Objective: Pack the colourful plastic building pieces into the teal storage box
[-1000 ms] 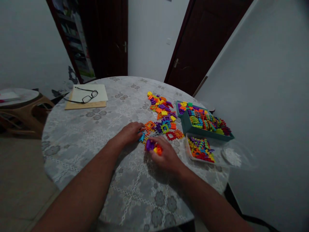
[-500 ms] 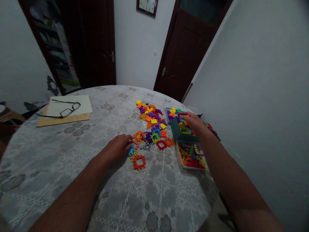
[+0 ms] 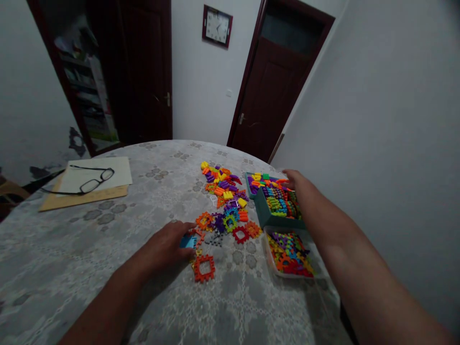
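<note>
My left hand (image 3: 167, 243) rests low over the table, thumb and fingers bent around a light-blue building piece (image 3: 188, 241). Just beyond its fingertips lie an orange-red square toothed frame (image 3: 204, 268) and an orange toothed piece (image 3: 204, 221). My right hand (image 3: 295, 179) is above the far right side of a green box (image 3: 265, 211) filled with rows of colourful pieces. Its fingers are curled and partly hidden, with an orange building piece (image 3: 282, 181) at their tips. A red toothed frame (image 3: 240, 235) lies between the hands.
A loose pile of colourful pieces (image 3: 223, 184) spreads over the middle of the round table (image 3: 151, 306). At the right, a clear plastic tub (image 3: 268, 251) holds more pieces, near the white wall. Eyeglasses (image 3: 91, 186) lie on papers (image 3: 122, 165) at the left.
The view has tilted up slightly. My right hand has moved right and away across the green box, uncovering more of its rows. My left hand stays by the blue piece.
</note>
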Motion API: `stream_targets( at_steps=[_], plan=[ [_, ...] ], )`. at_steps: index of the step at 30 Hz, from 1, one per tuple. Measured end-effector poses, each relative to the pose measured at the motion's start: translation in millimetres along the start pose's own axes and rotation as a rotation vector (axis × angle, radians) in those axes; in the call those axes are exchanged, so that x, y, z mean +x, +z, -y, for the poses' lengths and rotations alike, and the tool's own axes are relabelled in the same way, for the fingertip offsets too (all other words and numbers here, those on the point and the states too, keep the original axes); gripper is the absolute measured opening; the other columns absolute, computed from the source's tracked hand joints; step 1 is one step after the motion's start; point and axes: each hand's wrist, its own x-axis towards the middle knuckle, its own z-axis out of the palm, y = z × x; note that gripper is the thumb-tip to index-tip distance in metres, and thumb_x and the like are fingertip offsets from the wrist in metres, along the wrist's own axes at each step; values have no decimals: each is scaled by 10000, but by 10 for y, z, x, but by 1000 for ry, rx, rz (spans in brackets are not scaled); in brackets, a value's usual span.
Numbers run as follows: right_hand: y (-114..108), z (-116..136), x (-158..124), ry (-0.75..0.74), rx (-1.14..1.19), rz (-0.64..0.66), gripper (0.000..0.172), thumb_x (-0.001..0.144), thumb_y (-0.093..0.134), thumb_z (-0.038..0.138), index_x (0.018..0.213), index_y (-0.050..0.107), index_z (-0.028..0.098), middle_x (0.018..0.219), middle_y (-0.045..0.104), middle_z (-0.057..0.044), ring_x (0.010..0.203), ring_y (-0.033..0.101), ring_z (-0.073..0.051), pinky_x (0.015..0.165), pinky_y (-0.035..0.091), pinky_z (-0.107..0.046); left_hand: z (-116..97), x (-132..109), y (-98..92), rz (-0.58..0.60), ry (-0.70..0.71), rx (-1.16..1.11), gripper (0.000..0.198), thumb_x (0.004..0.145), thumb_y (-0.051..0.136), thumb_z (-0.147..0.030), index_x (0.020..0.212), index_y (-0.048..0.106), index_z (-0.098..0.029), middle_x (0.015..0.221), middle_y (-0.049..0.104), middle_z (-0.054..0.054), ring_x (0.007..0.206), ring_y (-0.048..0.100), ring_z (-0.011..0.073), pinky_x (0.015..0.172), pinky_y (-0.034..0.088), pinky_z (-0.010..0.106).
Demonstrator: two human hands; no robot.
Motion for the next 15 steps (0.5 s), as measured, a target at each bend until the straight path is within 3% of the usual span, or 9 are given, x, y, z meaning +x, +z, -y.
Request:
stream_targets(
  at_steps=[5,8,12,15],
  plan=[
    [-48,19,-116,-87,58,-66,321,1041,748,323,1297,685,141,1253,711,-133,1034,726,-228,843,650,-361,28,13,-12,15,8,33,629,870,763,-437,1475,678,-289,1488,689,139,1355,653,358,1178,494,486],
    [6,-42,-388,-172,111,-15,217,983,731,238,1182,683,165,1137,722,-110,922,716,-173,714,605,-236,-44,-24,-48,49,20,50,697,810,839,-391,1478,675,-282,1494,684,140,1369,642,360,1181,489,473],
    [155,-333,-1154,-466,251,283,214,880,743,262,1080,710,192,1153,729,-85,950,724,-178,741,614,-252,-164,-80,-92,58,91,75,680,789,857,-291,1448,690,-303,1441,714,124,1338,641,353,1166,491,474],
    [321,-687,-1904,-677,106,480,324,907,750,362,1198,748,219,1150,756,-77,974,723,-216,815,623,-337,-200,-88,-115,93,95,102,687,788,855,-272,1453,684,-287,1453,709,133,1350,626,354,1171,478,473]
  ],
)
